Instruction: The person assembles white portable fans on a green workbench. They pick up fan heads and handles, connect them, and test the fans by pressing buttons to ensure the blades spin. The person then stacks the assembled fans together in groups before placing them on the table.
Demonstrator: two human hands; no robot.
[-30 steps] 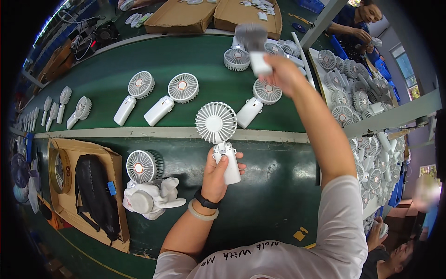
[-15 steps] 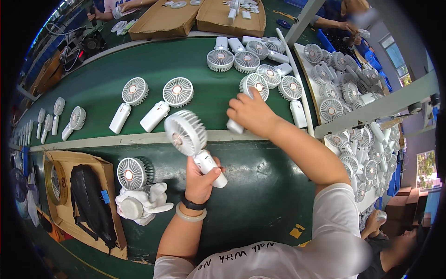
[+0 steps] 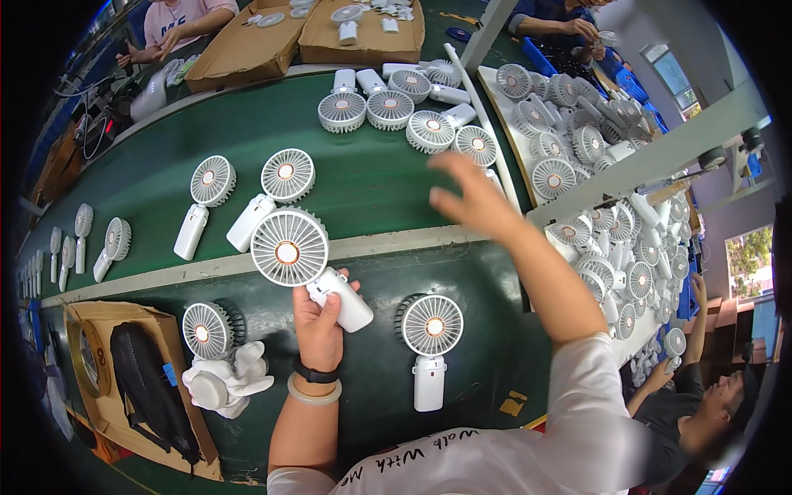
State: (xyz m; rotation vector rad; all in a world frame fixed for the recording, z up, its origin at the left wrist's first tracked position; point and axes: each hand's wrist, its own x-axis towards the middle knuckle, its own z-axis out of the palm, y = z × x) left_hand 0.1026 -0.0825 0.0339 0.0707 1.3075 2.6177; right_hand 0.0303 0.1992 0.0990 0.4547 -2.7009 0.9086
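Down near the middle of the green conveyor belt (image 3: 165,124), the left hand (image 3: 318,326) is clamped around the white handle of a handheld fan (image 3: 301,260), whose round grille tilts up and to the left over the pale strip along the belt's near edge. Just right of that fan, a second white fan (image 3: 431,346) lies flat on the belt with its handle pointing toward the person. The right hand (image 3: 470,198) hangs blurred above the belt beyond that second fan, fingers spread apart and empty, touching nothing. Beyond it lies a cluster of fans (image 3: 404,111), and to the right of the cluster a tray heaped with fans (image 3: 577,148). Left of the held fan, another fan stands in a white holder (image 3: 219,379) beside a cardboard box (image 3: 124,396).
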